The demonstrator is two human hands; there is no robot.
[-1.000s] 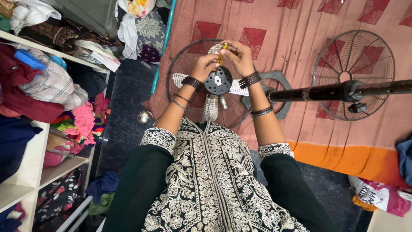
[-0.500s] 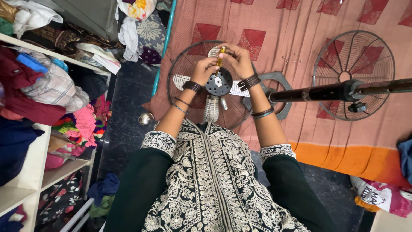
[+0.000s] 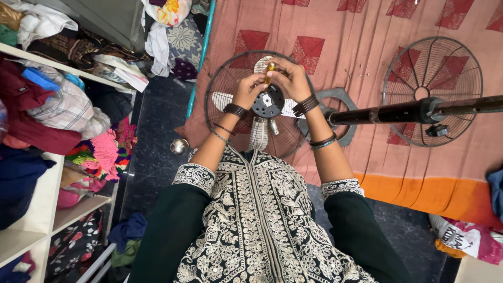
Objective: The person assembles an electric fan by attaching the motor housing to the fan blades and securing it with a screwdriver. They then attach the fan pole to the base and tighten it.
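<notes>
both hands meet above the dark round hub [image 3: 268, 101] of the fan [image 3: 257, 105]. the left hand [image 3: 249, 87] and the right hand [image 3: 290, 77] pinch together a small amber-handled tool [image 3: 269, 71], upright between their fingertips. a second fan grille [image 3: 432, 90] lies well apart to the right of the right hand.

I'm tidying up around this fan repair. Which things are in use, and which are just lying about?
In use: left hand and right hand on the yellow-handled screwdriver; fan motor hub; rear guard.
Lying about: loose front guard, shelf clothes, metal ball.
</notes>
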